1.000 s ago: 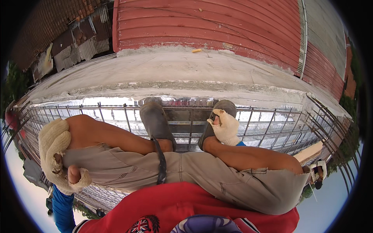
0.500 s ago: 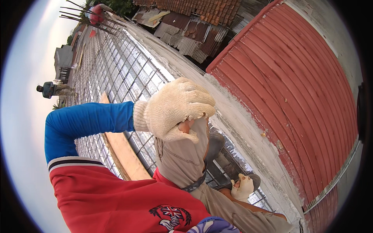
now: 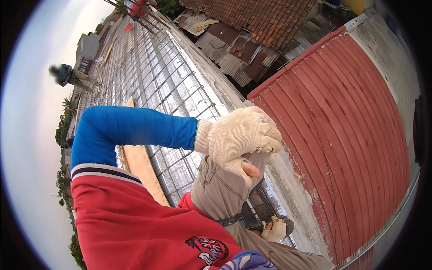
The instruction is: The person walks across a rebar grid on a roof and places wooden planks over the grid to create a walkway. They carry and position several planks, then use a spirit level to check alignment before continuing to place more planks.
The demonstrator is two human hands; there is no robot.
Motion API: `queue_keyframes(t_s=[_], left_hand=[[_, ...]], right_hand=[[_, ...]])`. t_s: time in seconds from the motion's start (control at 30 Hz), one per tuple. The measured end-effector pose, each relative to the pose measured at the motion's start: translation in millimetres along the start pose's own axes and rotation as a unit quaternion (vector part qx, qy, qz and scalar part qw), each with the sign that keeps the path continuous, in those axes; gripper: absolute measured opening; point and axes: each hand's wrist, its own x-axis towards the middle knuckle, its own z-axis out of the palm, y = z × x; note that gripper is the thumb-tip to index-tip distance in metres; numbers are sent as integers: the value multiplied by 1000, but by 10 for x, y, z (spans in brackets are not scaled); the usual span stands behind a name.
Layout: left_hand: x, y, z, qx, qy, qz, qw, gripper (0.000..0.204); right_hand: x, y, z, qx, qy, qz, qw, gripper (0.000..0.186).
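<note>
My left hand, in a cream knitted glove with a bare thumb sticking out through a tear, rests over my bent knee. Its fingers curl down over the khaki trouser leg. Low in the picture, my right hand, in a matching worn glove, sits beside my dark shoe. Bare fingertips show through the glove and look curled. What that hand grips, if anything, is too small to make out. Beneath my legs lies a steel bar mesh over shiny metal sheeting.
A wooden plank lies on the mesh behind my arm. Along the mesh runs a rough concrete edge, beyond it a red ribbed metal roof. A person stands farther off; upright bars rise near another person in red.
My view has shifted, so the scene sits differently. My left hand stays on the knee, its thumb now showing more plainly. The right hand remains low beside the shoe.
</note>
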Motion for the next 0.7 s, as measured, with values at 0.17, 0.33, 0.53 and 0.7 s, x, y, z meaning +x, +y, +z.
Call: queue_keyframes(t_s=[0.17,0.33,0.53,0.7], left_hand=[[-56,53,56,12,29,14,999,86],[-98,118,74,31,44,6,999,75],[-236,185,-26,57,38,-32,997,61],[-324,330,-419,-2,-75,-110,991,62]], right_hand=[[0,73,64,2,-44,3,999,28],[174,49,-71,-45,-233,79,968,35],[81,119,9,-5,-156,58,986,41],[-34,315,62,-6,-69,-22,997,45]])
